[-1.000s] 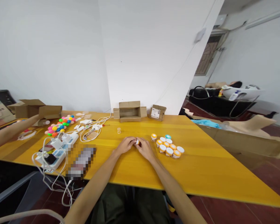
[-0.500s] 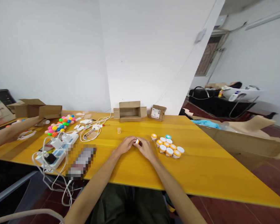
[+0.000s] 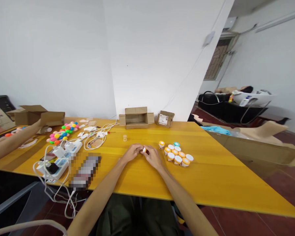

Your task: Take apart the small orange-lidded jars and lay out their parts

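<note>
Close together above the middle of the yellow table (image 3: 147, 183), my left hand (image 3: 133, 153) and my right hand (image 3: 152, 157) are both closed around one small jar (image 3: 144, 149). Its orange-and-white lid shows between the fingers; the rest of it is mostly hidden. To the right of my right hand stand several small clear jars (image 3: 178, 160) with white, orange and teal lids, grouped tightly. One orange-lidded jar (image 3: 161, 144) sits slightly apart from that group. Beyond my left hand is a small clear jar (image 3: 125, 138) with no lid visible on it.
An open cardboard box (image 3: 136, 120) and a smaller box (image 3: 165, 118) stand by the wall. On the left are a power strip (image 3: 64, 160) with cables, a blurred-out phone (image 3: 86, 172) and colourful balls (image 3: 61, 133). Another person's arm (image 3: 17, 139) reaches toward a box there.
Both hands stay in nearly the same place around the small jar, with slight finger movement. The whole view has shifted a little. The other person's arm has moved slightly.
</note>
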{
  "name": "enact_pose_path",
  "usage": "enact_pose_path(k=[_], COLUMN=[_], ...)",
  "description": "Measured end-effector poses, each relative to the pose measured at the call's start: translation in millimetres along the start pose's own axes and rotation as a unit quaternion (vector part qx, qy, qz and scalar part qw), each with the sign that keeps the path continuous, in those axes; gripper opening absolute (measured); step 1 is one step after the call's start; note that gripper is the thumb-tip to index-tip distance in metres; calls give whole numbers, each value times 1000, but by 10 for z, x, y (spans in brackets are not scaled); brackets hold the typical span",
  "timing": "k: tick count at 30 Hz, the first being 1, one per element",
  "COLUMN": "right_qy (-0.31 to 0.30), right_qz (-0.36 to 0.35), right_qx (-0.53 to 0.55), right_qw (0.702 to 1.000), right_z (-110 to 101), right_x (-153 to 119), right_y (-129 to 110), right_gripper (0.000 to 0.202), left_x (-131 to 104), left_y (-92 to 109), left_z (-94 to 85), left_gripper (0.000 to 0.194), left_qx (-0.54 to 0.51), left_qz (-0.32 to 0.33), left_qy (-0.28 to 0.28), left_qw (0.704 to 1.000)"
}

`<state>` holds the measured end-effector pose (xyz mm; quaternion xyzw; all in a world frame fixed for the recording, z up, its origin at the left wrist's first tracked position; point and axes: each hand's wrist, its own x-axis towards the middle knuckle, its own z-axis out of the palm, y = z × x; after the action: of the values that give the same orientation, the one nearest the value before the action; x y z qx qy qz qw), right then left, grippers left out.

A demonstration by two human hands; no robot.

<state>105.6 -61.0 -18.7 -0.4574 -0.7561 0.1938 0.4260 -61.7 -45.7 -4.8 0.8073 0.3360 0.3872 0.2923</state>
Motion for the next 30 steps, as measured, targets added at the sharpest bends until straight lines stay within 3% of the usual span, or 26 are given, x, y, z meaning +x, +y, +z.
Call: enact_pose_path(k=[6, 16, 23, 30], right_qy=[10, 30, 10, 57], right_qz=[16, 17, 24, -14], right_qx=[0, -1, -57, -15], right_qw=[1000, 999, 998, 998], right_z=[9, 17, 32, 60], right_x=[4, 7, 14, 14], right_y=[6, 35, 50, 73], right_gripper=[23, 22, 19, 24], left_x=[16, 46, 77, 77], left_y=[-9, -85, -116, -107], left_z=[5, -10, -15, -17], left_gripper=[28, 25, 23, 27], left_qx=[-26, -94, -141, -151], left_qz=[-47, -104, -122, -114], left_qy=[14, 122, 142, 152], left_qw=[998, 982, 972, 970])
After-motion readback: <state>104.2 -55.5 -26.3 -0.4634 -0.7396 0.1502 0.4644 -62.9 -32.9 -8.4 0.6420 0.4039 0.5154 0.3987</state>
